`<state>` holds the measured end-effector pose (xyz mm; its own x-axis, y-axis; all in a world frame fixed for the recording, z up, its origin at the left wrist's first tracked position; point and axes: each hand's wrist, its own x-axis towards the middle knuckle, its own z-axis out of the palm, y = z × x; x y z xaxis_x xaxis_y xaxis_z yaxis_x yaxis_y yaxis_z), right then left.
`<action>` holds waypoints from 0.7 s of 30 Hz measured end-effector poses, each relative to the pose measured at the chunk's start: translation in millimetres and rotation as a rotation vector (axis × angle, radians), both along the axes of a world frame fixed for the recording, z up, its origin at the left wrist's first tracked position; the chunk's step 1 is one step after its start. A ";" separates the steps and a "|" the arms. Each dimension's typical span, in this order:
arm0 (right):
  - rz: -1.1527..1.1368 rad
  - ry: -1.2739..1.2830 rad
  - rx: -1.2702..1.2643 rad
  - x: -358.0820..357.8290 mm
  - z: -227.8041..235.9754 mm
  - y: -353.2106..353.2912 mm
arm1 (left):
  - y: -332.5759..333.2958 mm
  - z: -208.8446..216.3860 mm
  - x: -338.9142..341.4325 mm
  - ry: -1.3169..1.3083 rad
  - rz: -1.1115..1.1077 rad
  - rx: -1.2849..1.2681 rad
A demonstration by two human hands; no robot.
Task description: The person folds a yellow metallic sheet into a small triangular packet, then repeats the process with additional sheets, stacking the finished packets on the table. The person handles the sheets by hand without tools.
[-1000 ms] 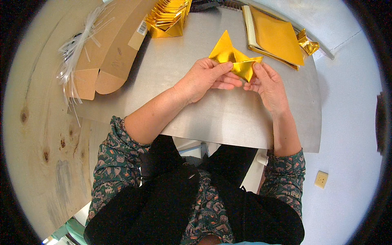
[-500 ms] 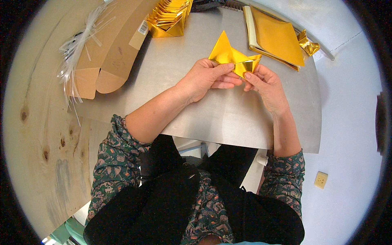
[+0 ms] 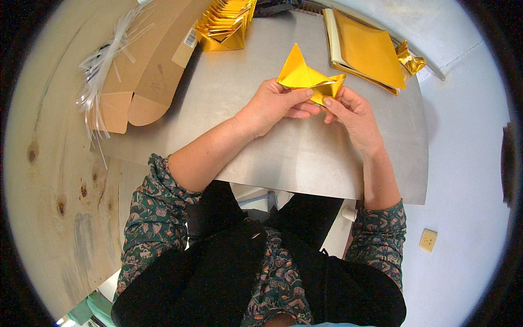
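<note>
Between both hands, above the grey metal table, is a partly folded sheet of shiny gold paper (image 3: 297, 75). A tall pointed flap rises at its left, and a folded part opens at its right. My left hand (image 3: 280, 102) pinches the lower left edge, thumb on the front and fingers behind. My right hand (image 3: 351, 109) grips the lower right corner between thumb and fingers. Some fingertips are hidden behind the paper.
A row of nested folded gold papers (image 3: 226, 27) stands at the back. An opened cardboard box (image 3: 147, 71) with clear plastic strips (image 3: 103, 82) lies left. A stack of gold sheets (image 3: 368, 49) and a crumpled gold piece (image 3: 411, 57) lie back right, on the metal table (image 3: 261, 141).
The gold paper has tipped slightly, its right part lower and a little further left. Both hands keep their grip and have barely shifted.
</note>
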<state>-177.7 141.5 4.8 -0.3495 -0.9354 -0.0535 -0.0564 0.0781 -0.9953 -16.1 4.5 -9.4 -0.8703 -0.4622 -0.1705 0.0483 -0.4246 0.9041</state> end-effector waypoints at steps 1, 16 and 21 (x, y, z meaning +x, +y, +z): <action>-0.008 -0.021 -0.009 0.9 -0.5 -0.5 | 0.1 0.1 -0.2 0.001 0.007 0.007; -0.123 0.024 -0.106 1.5 -4.9 -3.0 | 1.1 2.5 1.5 -0.012 -0.041 0.034; -0.129 0.036 -0.102 1.7 -3.2 -1.9 | 2.0 4.2 1.5 -0.027 -0.045 0.044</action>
